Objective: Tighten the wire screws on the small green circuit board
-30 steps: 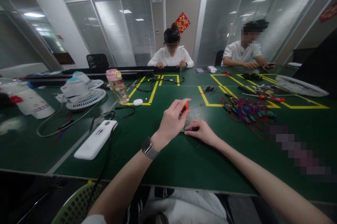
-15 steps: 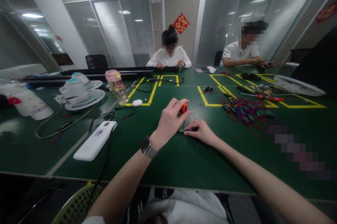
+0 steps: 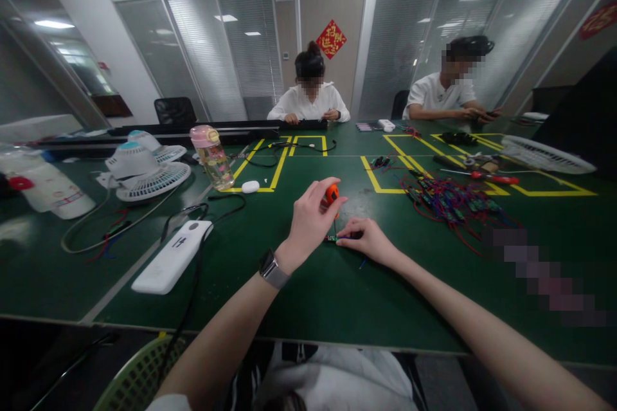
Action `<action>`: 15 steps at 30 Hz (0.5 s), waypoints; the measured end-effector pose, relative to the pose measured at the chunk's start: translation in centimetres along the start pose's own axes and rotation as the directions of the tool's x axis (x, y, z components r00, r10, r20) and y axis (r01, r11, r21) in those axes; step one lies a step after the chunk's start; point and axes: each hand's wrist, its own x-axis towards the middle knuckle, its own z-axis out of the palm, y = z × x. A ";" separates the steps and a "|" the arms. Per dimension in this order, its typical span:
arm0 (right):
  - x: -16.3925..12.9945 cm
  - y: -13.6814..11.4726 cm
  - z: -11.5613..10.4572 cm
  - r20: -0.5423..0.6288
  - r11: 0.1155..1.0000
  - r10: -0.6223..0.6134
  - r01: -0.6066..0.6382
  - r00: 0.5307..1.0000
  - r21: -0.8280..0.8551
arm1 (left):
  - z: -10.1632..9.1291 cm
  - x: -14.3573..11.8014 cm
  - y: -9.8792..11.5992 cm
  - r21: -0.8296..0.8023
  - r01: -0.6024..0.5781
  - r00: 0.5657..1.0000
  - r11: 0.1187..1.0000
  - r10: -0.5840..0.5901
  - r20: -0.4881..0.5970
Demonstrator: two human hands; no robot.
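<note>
left hand [image 3: 308,221] gripping orange screwdriver [image 3: 331,194] | right hand [image 3: 369,240] pinning small board [image 3: 331,238] | risk: tip slipping off, board sliding

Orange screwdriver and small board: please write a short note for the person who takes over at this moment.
Left hand: closed around the orange screwdriver, held upright, tip down on the small board.
Right hand: fingertips press the small board flat on the green table.
Done: board is pinned, tool is on it.
Left: cannot tell if the screw is tight. A pile of wired boards lies to the right, apart from both hands.
</note>
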 end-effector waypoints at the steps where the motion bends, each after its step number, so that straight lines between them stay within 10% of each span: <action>1: 0.0 0.0 0.0 0.000 1.000 -0.002 0.002 1.000 0.004 | 0.0 -0.1 0.2 -0.012 -0.019 0.999 1.000 0.019 0.036; 15: 0.1 0.4 0.3 -0.018 1.000 -0.006 0.007 1.000 0.027 | 0.2 0.0 1.1 0.032 -0.108 0.993 0.994 0.106 0.044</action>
